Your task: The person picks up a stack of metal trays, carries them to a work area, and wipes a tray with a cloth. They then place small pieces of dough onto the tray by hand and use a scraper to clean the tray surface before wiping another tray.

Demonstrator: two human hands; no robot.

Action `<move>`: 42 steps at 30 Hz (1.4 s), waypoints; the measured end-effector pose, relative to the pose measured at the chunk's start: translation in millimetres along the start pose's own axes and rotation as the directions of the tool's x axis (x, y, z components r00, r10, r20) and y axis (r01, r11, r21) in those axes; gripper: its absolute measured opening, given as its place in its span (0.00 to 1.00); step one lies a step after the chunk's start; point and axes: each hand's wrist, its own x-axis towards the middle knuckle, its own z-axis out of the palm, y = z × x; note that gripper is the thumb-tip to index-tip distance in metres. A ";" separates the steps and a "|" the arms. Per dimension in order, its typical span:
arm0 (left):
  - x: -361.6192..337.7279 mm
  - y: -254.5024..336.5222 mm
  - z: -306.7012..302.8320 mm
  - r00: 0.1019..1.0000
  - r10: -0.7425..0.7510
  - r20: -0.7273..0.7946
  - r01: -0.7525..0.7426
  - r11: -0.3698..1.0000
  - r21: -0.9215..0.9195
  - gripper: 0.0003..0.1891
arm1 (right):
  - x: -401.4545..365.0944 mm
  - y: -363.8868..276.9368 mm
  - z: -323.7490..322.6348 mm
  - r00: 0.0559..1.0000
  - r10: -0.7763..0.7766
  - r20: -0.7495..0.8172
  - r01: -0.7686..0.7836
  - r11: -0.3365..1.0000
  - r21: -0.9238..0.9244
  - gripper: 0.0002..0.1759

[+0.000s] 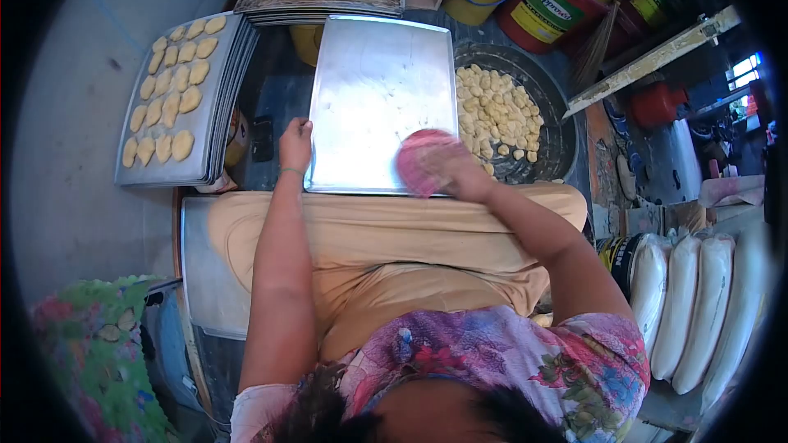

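Note:
A bare metal baking tray (382, 74) lies in front of my lap, its surface shiny with a few dark specks. My left hand (296, 144) is closed on the tray's left edge near the front corner. Over the front right part of the tray, my right hand (461, 171) grips a pink cloth (427, 160), which is smeared by motion. The cloth appears pressed against the tray's surface. Right beside the tray, a wide dark round pan (561, 107) holds many small lumps of dough (497, 111), and the tray's right edge overlaps its rim.
Stacked trays (220, 74) with shaped dough pieces stand at the left, and another stack of trays (328, 8) is at the back. Yellow and red buckets (548, 4) line the back right. Long white plastic-wrapped bundles (702, 303) lie at the right.

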 end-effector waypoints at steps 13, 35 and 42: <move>-100.8 152.9 -27.2 0.664 0.161 0.730 0.641 0.381 -0.666 0.30 | -0.2 -115.2 -46.3 0.891 0.076 -0.448 -0.171 0.969 -0.176 0.32; -172.5 164.8 -234.9 0.969 0.220 0.113 -0.246 0.907 0.342 0.23 | -54.3 -110.0 48.0 0.979 -0.067 0.193 -0.028 0.892 0.451 0.25; -174.6 126.4 -242.8 0.918 -0.035 0.395 0.018 0.999 0.047 0.27 | -42.8 -95.4 33.9 0.978 0.000 0.207 -0.121 0.812 0.571 0.18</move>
